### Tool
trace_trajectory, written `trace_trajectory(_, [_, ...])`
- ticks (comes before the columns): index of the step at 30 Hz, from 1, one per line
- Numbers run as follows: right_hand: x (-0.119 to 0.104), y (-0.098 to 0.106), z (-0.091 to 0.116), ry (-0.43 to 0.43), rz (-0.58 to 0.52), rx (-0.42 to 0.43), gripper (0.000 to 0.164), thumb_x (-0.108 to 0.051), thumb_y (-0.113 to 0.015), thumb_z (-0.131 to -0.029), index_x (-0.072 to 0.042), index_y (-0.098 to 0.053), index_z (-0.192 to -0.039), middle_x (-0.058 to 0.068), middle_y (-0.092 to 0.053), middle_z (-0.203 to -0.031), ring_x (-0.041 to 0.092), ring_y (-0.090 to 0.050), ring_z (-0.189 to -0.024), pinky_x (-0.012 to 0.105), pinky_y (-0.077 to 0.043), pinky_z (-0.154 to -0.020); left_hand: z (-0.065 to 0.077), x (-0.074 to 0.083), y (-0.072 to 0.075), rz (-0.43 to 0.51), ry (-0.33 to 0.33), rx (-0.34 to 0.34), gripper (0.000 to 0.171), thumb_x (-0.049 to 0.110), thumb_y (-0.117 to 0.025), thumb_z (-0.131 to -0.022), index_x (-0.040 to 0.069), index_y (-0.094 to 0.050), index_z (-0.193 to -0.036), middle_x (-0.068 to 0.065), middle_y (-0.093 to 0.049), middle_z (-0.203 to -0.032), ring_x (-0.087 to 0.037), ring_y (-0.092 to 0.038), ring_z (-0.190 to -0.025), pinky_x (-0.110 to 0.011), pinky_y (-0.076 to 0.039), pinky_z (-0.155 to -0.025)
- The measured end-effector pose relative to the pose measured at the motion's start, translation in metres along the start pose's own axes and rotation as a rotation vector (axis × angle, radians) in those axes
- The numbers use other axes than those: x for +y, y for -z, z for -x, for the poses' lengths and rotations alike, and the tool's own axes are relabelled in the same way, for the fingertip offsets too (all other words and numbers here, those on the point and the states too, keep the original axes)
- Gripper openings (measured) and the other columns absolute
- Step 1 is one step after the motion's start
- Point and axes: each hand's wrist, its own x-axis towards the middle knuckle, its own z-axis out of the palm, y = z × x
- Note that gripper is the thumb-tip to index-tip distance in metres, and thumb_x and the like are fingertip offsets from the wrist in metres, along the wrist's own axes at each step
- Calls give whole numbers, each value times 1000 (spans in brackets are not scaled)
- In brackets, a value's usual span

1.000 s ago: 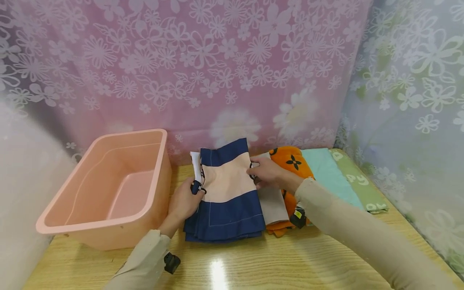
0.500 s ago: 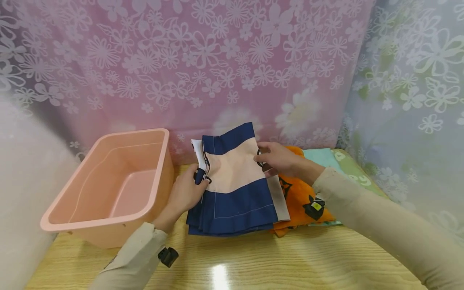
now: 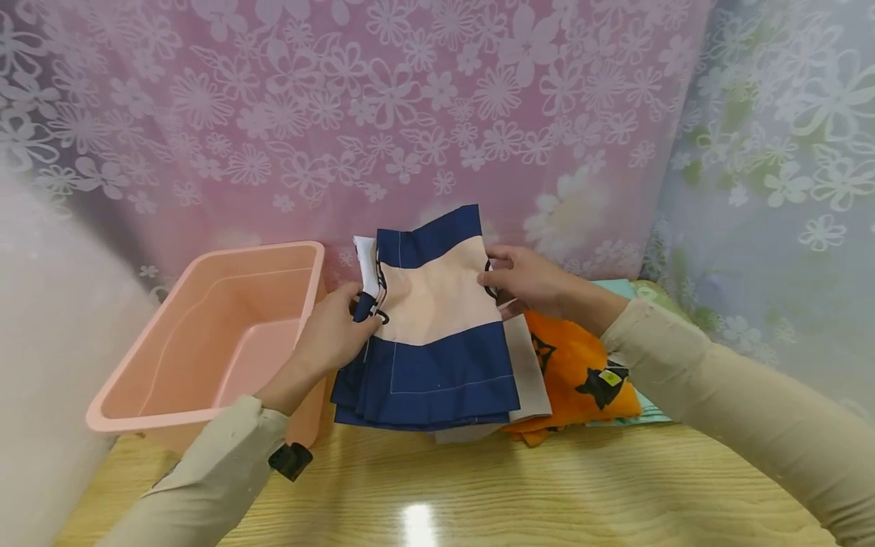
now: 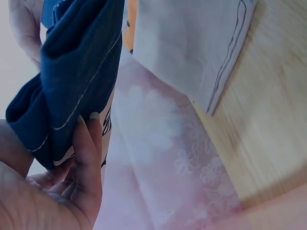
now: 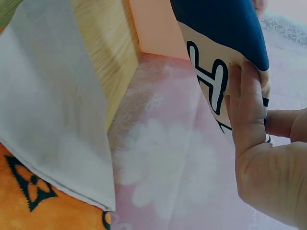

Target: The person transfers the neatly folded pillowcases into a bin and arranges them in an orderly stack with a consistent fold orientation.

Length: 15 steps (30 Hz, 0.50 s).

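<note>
A folded navy-and-cream cloth (image 3: 437,296) is held up above the table in front of me. It has several layers, a white strip at its left side and black-and-white lettering on its far face in the right wrist view. My left hand (image 3: 330,330) grips the left edge, thumb on the near side and fingers behind it. At the right edge my right hand (image 3: 529,281) pinches the cloth, its fingers spread flat against the lettered face (image 5: 213,79). Below the right hand lies a grey cloth (image 3: 525,368), apart from the held one in both wrist views.
A pink plastic tub (image 3: 311,304) stands at the left on the wooden table (image 3: 383,486). To the right lie an orange cloth (image 3: 570,357) with black motifs, a mint cloth (image 3: 649,410) and a green cloth (image 3: 656,296). A floral pink curtain (image 3: 410,137) hangs behind.
Both hands have raised the navy-and-cream cloth off the pile, and in the last half second it has shifted left toward the tub. More of the grey cloth beneath now shows.
</note>
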Motion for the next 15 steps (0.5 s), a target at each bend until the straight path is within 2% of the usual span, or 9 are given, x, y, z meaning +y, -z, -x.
trace_trajectory(8, [-14,0,3,36,34,26,58,-18,-52,-100,-17,-27,-152,18,-60,-119,32,-67,-88,42,-56,-70,-5,3,18,-18,-39,-9,35,14,-65,-89,-1,-55,-119,-17,-62,-99,-25,-56,-73,-33,-44,-59])
trace_trajectory(12, [-20,0,3,47,20,28,59,-18,-53,-99,-18,-26,-152,17,-60,-119,31,-68,-89,43,-56,-69,-8,2,30,27,-18,-58,40,13,-65,-90,-2,-51,-124,-21,-61,-108,-30,-60,-88,-40,-49,-72])
trace_trajectory(15, [-25,-1,3,55,-5,23,59,-17,-54,-99,-19,-28,-152,18,-62,-117,33,-68,-88,43,-56,-68,-10,1,38,31,5,-98,43,13,-65,-91,-3,-48,-127,-23,-60,-112,-32,-61,-92,-43,-50,-77])
